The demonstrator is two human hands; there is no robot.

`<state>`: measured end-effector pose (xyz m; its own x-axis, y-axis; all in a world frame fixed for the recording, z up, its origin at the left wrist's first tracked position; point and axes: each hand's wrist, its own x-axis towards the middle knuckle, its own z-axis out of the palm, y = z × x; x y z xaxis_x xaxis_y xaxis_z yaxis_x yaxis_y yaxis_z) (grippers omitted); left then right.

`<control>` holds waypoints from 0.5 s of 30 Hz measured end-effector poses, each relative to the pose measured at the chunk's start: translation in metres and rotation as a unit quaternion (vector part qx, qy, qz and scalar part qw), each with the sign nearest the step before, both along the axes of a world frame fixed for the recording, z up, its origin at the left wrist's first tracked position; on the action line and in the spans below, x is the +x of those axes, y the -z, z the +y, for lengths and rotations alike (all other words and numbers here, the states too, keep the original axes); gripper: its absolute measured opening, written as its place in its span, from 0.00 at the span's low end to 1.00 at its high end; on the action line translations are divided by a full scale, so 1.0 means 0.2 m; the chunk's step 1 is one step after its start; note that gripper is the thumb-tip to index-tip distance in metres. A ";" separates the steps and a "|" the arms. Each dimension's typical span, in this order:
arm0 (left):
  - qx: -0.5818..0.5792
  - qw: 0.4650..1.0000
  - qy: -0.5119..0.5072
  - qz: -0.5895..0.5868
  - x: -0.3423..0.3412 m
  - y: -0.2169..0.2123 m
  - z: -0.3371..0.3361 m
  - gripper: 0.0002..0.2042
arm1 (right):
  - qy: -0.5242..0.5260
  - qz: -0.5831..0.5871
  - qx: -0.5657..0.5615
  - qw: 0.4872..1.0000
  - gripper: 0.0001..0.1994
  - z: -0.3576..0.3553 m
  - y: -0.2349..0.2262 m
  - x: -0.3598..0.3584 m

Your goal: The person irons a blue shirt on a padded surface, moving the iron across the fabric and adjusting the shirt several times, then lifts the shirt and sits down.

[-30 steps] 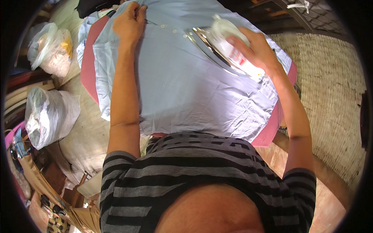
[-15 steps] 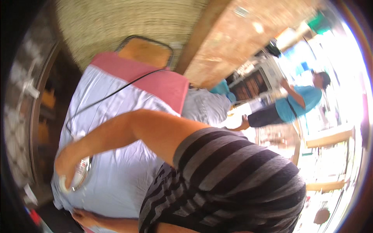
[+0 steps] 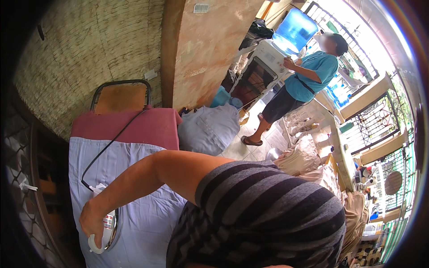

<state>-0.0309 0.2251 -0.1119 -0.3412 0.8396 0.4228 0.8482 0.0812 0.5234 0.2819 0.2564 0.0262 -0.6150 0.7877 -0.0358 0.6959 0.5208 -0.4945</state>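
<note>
Since before, view swung rightward; right hand (image 3: 91,219) fingers grip iron (image 3: 108,225) on blue-draped ironing board (image 3: 134,129).

Open stretch of light-blue cloth (image 3: 147,223) on the ironing board (image 3: 134,127), free between the cord and the striped shoulder (image 3: 263,214). Blocked at the lower left by the iron (image 3: 109,225) under the right hand (image 3: 93,219), with the forearm slanting across above the cloth. Black cord (image 3: 107,145) trailing over the pink end and onto the blue, an obstacle along the left half. Hemmed on the left by a dark wooden frame (image 3: 40,178), at the far end by the chair back (image 3: 120,96) and wall. Past the board's right edge, a grey bag (image 3: 210,127) close beside it; beyond that, bare tiled floor (image 3: 261,131) up to a standing person (image 3: 304,82).
</note>
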 end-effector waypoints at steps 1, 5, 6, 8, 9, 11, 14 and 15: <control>-0.001 1.000 0.002 -0.004 0.02 0.00 0.00 0.23 | 0.005 -0.009 0.005 1.000 0.37 0.00 -0.01 0.01; -0.004 1.000 0.003 -0.012 0.06 0.00 0.00 0.23 | 0.008 -0.004 -0.006 1.000 0.36 -0.01 0.00 0.04; -0.004 1.000 0.004 -0.013 0.06 0.00 0.00 0.23 | 0.009 0.002 -0.010 1.000 0.36 -0.01 0.00 0.05; -0.004 1.000 -0.004 -0.012 0.05 0.00 0.00 0.22 | 0.003 0.014 -0.009 1.000 0.35 -0.01 -0.01 0.05; -0.003 1.000 -0.008 -0.011 0.04 -0.01 -0.01 0.22 | 0.001 0.019 -0.006 1.000 0.35 -0.01 -0.01 0.05; -0.004 1.000 -0.011 -0.012 0.02 -0.01 -0.01 0.22 | 0.000 0.023 0.000 1.000 0.35 -0.01 -0.02 0.04; -0.002 1.000 -0.014 -0.011 0.00 -0.03 -0.02 0.22 | -0.002 0.027 0.011 1.000 0.34 -0.01 0.00 0.04; -0.001 1.000 -0.013 -0.011 0.00 -0.03 -0.03 0.22 | -0.004 0.031 0.013 0.999 0.34 -0.01 0.01 0.05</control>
